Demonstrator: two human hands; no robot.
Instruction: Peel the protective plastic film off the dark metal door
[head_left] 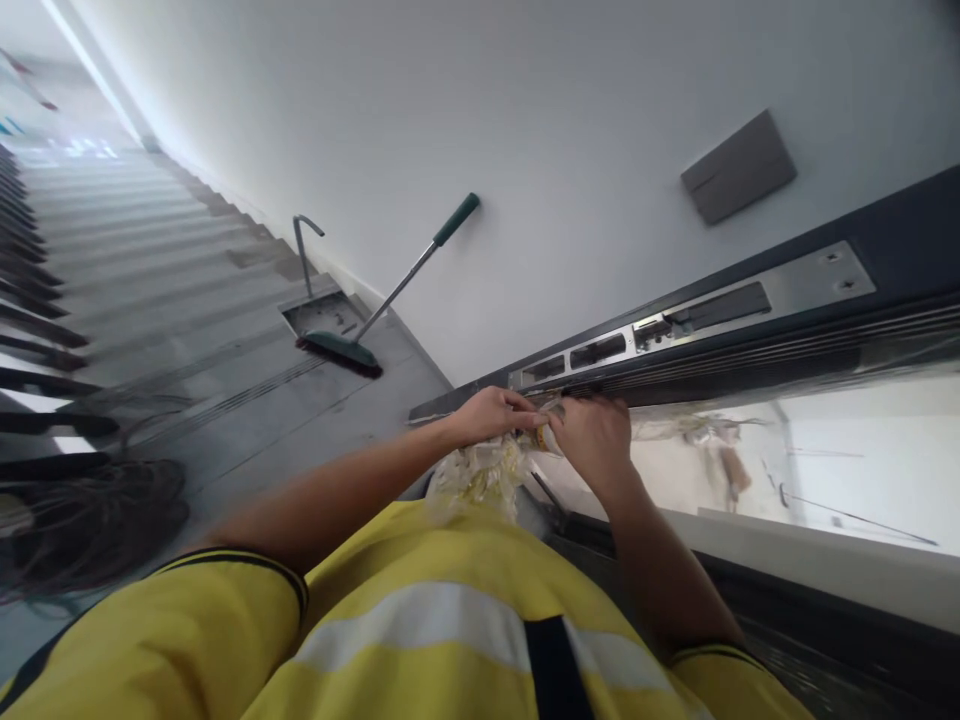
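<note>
Both hands meet at the door edge (750, 330): left hand (491, 412) and right hand (592, 432) pinch crumpled film (480, 475), peeling it

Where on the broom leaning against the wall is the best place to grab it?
Probably the green grip at the top of the broom. The handle slants up against the wall, so that end stands free; come from the open floor side, not the wall side.

Bright, even daylight — tilted wide-angle view, edges stretched, glass pane glare-washed.
</note>
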